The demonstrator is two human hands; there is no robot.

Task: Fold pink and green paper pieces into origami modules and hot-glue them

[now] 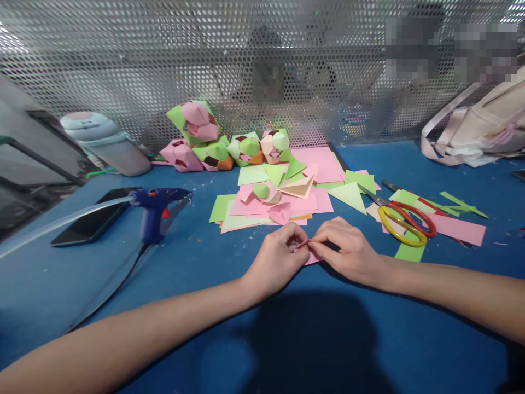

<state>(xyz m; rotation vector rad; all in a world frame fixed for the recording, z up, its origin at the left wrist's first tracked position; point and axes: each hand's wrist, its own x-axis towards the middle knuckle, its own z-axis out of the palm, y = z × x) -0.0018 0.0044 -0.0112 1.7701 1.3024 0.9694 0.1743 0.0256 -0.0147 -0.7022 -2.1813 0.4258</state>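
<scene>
A craft workspace, judging by the glue gun (152, 210), scissors (385, 206) and coloured paper (322, 163).

Worktop surf.: blue table (184, 268). L side, rear: drink bottle (118, 148), grey body, pale blue lid. Fwd of it: phone (98, 223), flat, scrn dark. Glue gun (151, 213), blue w/ red trigger, nozzle to R, rear end overlapping phone in view; long translucent glue stick (61, 220) out of back, crossing over phone; blk cord (141, 252) runs twd lower L. R side: scissors (385, 204), yellow & red handle loops. Far R rear: pale bag (484, 128), strap on tabletop. Backdrop: perf. metal panel (164, 33); persons (412, 49) beyond, indistinct.
</scene>
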